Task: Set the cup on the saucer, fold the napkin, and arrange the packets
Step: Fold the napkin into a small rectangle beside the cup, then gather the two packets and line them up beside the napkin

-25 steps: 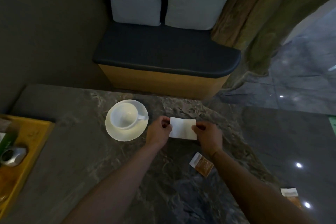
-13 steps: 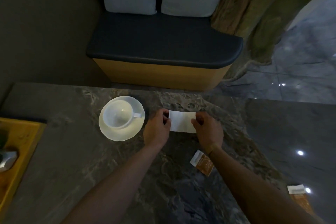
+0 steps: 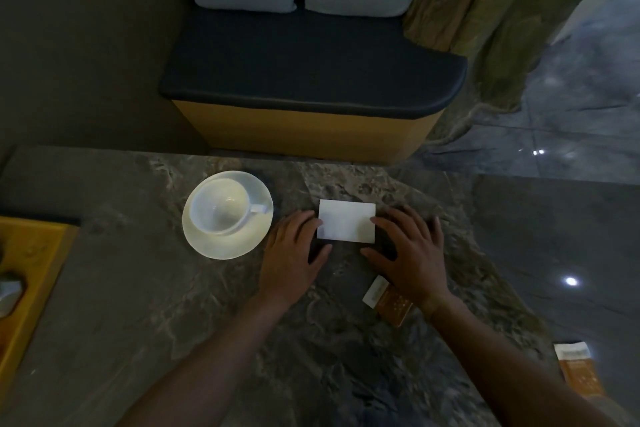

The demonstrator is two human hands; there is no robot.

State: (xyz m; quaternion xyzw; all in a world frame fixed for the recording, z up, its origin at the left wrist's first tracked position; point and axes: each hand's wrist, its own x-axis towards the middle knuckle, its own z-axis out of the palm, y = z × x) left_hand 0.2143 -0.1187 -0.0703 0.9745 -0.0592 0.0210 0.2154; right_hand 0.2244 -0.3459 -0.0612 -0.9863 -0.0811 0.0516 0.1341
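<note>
A folded white napkin (image 3: 346, 225) now lies flat on the marble table (image 3: 138, 288), released from the pinch that held it a second ago. The left hand (image 3: 294, 253) and right hand (image 3: 408, 253) rest open, fingers spread, touching its side edges. The cup (image 3: 220, 208) already sits on its saucer (image 3: 227, 244), so the fold looks done. One packet (image 3: 389, 302), partly under the right wrist, and another packet (image 3: 578, 373) at the table's edge await arranging.

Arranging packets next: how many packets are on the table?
2: one orange-and-white packet partly under the right wrist; another orange-and-white packet at the table's right edge.
</note>
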